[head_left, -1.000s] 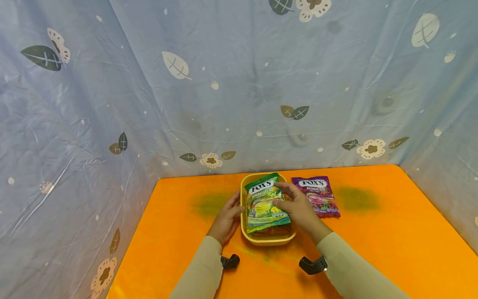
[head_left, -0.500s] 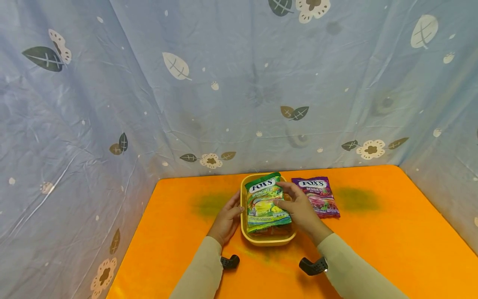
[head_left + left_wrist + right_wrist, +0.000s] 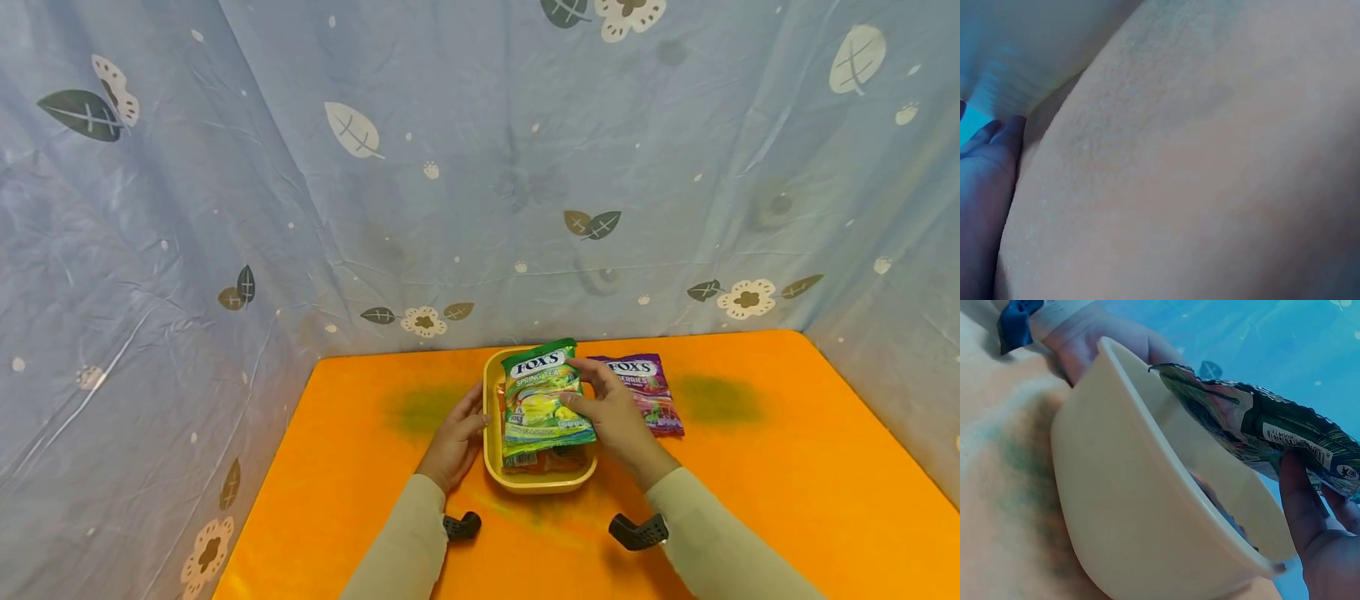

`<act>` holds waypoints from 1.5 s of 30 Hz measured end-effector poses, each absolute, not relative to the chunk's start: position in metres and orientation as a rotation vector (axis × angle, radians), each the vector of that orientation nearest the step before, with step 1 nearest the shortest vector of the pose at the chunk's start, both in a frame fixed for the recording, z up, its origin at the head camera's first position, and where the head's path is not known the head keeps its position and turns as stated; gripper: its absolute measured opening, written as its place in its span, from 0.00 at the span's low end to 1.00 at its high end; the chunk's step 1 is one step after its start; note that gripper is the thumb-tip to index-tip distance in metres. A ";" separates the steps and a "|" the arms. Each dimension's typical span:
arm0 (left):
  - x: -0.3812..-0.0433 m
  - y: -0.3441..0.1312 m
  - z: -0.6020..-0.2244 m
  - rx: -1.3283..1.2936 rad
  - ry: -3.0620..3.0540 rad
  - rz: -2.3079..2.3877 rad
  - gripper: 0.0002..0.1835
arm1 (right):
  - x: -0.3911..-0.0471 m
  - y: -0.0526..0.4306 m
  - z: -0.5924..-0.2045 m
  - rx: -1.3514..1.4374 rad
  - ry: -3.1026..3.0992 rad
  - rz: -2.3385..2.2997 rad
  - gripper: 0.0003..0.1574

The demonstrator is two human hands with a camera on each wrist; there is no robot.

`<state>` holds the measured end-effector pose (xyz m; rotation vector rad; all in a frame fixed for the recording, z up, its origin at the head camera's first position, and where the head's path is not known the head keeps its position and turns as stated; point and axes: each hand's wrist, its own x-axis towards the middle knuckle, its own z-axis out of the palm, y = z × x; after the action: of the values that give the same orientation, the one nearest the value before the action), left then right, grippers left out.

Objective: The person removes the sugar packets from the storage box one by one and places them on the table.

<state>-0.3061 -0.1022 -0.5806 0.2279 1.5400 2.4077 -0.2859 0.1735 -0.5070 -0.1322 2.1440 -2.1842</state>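
My right hand [image 3: 618,421] pinches the right edge of a green Fox's Spring Tea candy bag [image 3: 546,408], thumb on its front. The right wrist view shows the bag's barcoded back [image 3: 1254,422] tilted above the yellow plastic tub [image 3: 1129,487], with fingers [image 3: 1300,503] under it. At the tub's left side, my left hand [image 3: 454,440] rests with fingers along the outer wall and thumb at the rim. The left wrist view catches only part of that hand [image 3: 988,181] against the pale wall. Inside the tub lies an orange-red packet [image 3: 566,459], mostly hidden by the green bag.
A purple Fox's Berries candy bag [image 3: 657,408] lies flat on the orange tabletop [image 3: 750,467], right of the tub and partly behind my right hand. Blue patterned curtains [image 3: 480,192] enclose the table at the back and sides.
The green candy bag has risen and shifted to the right with my right hand, uncovering more of the orange-red packet. My left hand and the tub stay in place.
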 end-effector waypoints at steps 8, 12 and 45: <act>-0.307 -0.102 -0.581 0.204 1.565 2.396 0.39 | -0.285 0.184 -0.509 -0.081 2.174 -2.201 0.37; -0.308 -0.102 -0.581 0.230 1.577 2.388 0.39 | -0.284 0.187 -0.511 -0.030 2.136 -2.246 0.37; -0.307 -0.103 -0.582 0.219 1.544 2.403 0.39 | -0.281 0.278 -0.519 -0.076 1.920 -2.563 0.34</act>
<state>-0.3065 -0.1031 -0.5815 0.2190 1.5442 2.4026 -0.2813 0.2784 -0.5189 -0.0759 1.9205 -2.5626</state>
